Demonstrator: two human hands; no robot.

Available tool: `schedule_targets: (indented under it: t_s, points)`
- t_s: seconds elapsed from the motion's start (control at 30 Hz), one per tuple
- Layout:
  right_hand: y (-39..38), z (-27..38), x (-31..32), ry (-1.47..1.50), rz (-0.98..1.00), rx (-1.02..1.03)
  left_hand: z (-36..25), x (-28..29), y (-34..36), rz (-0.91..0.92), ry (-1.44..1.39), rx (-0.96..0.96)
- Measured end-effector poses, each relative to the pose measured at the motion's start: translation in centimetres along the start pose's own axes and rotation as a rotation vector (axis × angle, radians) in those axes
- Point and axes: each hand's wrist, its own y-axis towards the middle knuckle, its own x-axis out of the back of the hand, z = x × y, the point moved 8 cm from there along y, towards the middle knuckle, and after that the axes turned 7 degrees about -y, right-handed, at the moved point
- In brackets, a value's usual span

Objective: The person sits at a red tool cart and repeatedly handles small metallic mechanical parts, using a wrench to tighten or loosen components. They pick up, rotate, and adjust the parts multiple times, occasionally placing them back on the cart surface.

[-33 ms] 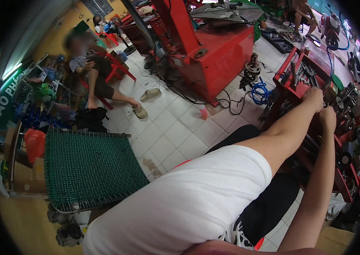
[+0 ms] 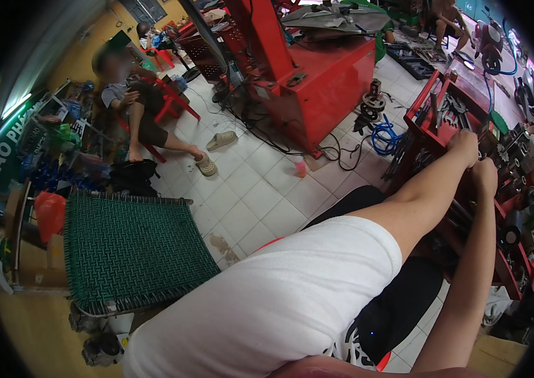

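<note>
Both my hands are close together at the right, over a red tool cart [image 2: 413, 120]. My left hand [image 2: 464, 148] is closed, its fingers curled beside the cart's upper tray, where several wrenches [image 2: 451, 112] lie. Just below and to its right is my right hand [image 2: 485, 175], also closed. Whatever is between or inside the fingers is hidden or too small to make out. Beyond the hands, dark round metal parts [image 2: 519, 149] crowd the right side.
A red machine [image 2: 327, 88] stands ahead, with black cables and a blue hose [image 2: 385, 138] on the tiles. At the left is a green woven lounger [image 2: 141, 252]. A seated person [image 2: 116, 91], a loose clog [image 2: 221, 140] and a pink bottle [image 2: 300, 167] are farther off.
</note>
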Motion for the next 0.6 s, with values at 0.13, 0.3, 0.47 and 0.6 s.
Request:
schedule_targets:
  t_s: [0.13, 0.3, 0.47, 0.6]
  points:
    - [-0.4, -0.9, 0.8, -0.017, -0.046, -0.013, -0.8, -0.7, 0.2, 0.005, -0.063, -0.069]
    - [-0.6, -0.6, 0.6, -0.015, 0.046, -0.116, -0.5, -0.8, 0.7, 0.11, -0.043, -0.053]
    - [-0.5, 0.1, 0.6, 0.059, 0.131, -0.192, 0.3, -1.1, 1.7, 0.165, -0.011, 0.028]
    - [-1.1, -0.2, 0.9, 0.04, 0.169, -0.225, -0.3, -0.7, 0.6, 0.193, 0.029, 0.072]
